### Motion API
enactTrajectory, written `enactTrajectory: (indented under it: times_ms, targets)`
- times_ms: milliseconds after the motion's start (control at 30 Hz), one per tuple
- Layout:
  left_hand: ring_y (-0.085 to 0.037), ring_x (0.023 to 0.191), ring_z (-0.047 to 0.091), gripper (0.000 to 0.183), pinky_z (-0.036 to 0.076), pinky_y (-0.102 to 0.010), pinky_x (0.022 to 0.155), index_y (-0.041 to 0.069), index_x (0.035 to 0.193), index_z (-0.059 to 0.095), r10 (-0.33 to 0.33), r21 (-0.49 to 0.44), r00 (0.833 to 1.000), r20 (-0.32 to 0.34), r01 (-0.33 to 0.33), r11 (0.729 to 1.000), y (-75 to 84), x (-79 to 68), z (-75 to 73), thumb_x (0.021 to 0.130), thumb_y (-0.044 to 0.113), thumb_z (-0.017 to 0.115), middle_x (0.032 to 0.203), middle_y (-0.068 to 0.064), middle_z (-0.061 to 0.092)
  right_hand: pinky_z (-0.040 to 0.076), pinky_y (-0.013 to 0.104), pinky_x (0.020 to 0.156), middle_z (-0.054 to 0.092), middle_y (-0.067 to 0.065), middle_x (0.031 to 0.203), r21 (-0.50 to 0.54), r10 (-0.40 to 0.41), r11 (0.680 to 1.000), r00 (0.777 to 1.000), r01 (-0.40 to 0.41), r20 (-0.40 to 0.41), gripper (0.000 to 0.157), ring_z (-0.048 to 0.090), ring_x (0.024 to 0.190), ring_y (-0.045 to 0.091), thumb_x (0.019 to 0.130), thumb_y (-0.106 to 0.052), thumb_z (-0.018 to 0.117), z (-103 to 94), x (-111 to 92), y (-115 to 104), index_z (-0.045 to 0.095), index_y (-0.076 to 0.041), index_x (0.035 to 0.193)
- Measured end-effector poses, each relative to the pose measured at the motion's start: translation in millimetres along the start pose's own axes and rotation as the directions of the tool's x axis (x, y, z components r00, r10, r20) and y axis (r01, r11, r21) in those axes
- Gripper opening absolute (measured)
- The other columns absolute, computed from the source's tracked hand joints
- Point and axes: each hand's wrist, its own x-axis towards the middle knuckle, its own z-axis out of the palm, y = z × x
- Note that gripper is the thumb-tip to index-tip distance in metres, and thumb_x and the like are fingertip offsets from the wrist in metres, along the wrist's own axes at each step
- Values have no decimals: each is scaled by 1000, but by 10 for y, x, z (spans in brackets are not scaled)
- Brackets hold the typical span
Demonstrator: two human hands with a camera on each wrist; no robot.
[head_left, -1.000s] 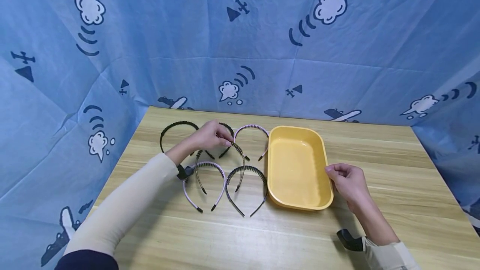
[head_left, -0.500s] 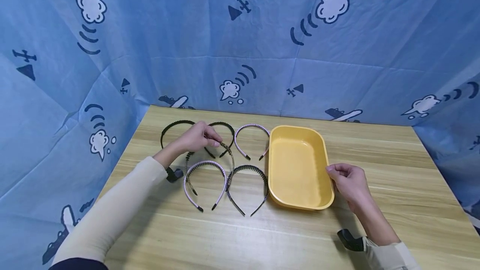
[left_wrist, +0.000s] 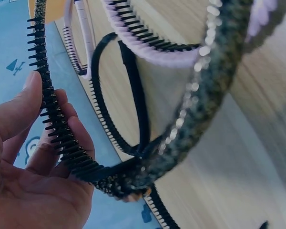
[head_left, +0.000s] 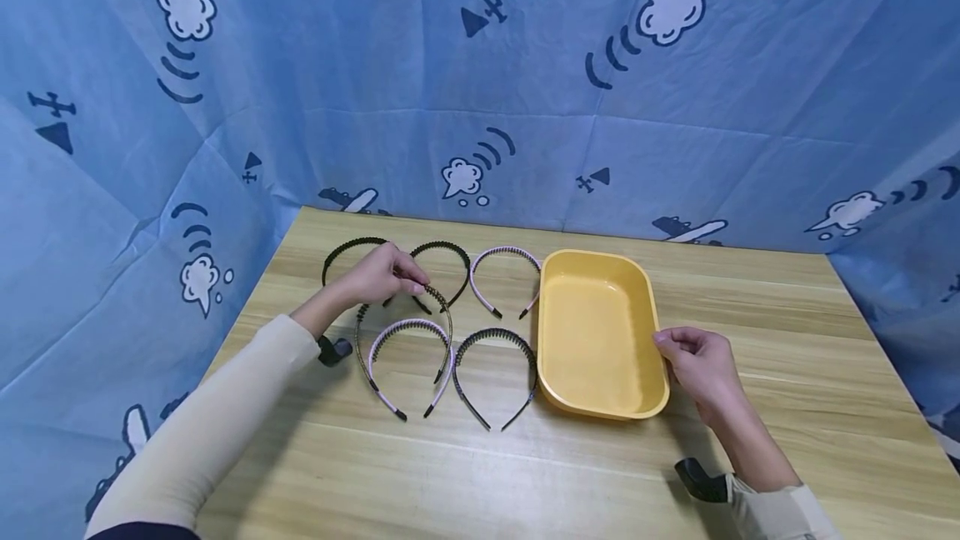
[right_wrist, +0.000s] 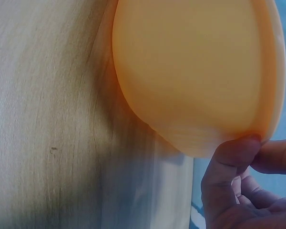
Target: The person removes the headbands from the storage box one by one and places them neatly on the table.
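My left hand [head_left: 382,275] pinches a black-and-gold toothed headband [head_left: 441,302] near the top of its arch and holds it over the table's left part. In the left wrist view the thumb lies on the toothed side of this headband [left_wrist: 47,102], with the fingers behind it. Below it lies a lilac headband [head_left: 411,323], partly overlapped in the head view. On the right, my right hand [head_left: 701,365] grips the right rim of a yellow plastic tub [head_left: 596,340] between thumb and fingers. Nothing lies in the tub.
Along the back lie a black headband [head_left: 352,242] partly behind the left hand, another black headband [head_left: 442,245] and a lilac headband [head_left: 506,251] close to the tub. A dark headband [head_left: 495,333] lies in front. A blue patterned cloth [head_left: 525,148] hangs behind the wooden table [head_left: 465,482].
My left hand has moved left with the black-and-gold headband, from above the dark front headband to above the front lilac one. The right hand stays on the tub's rim.
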Motion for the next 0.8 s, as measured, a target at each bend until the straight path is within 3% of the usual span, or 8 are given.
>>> enactTrajectory:
  times_ms: [333, 633, 800]
  targets:
    - [-22, 92, 71, 18, 57, -27, 79, -5, 109, 80, -37, -3, 999, -8, 37, 999, -119, -114, -66, 92, -2, 76, 113, -23, 77, 53, 24, 57, 63, -12, 72, -7, -4, 1000, 1000, 4, -5, 37, 56, 63, 4, 108, -17, 57, -9, -4, -15, 62, 15, 125]
    - [-34, 108, 71, 20, 56, -46, 99, -5, 111, 79, -43, 19, 999, 0, 43, 999, -237, -204, -99, 93, 1, 76, 116, -23, 77, 54, 24, 58, 63, -13, 73, 0, -3, 1000, 1000, 3, 2, 36, 58, 64, 3, 108, -17, 58, -9, 3, -4, 62, 15, 125]
    - [-35, 104, 72, 20, 57, -42, 95, -7, 110, 78, -27, 16, 1000, -3, 27, 999, -300, -266, -132, 91, -1, 77, 112, -24, 78, 54, 24, 58, 64, -12, 74, 1, -2, 1000, 1000, 2, 4, 37, 58, 64, 3, 108, -17, 58, -14, 12, -2, 61, 15, 124]
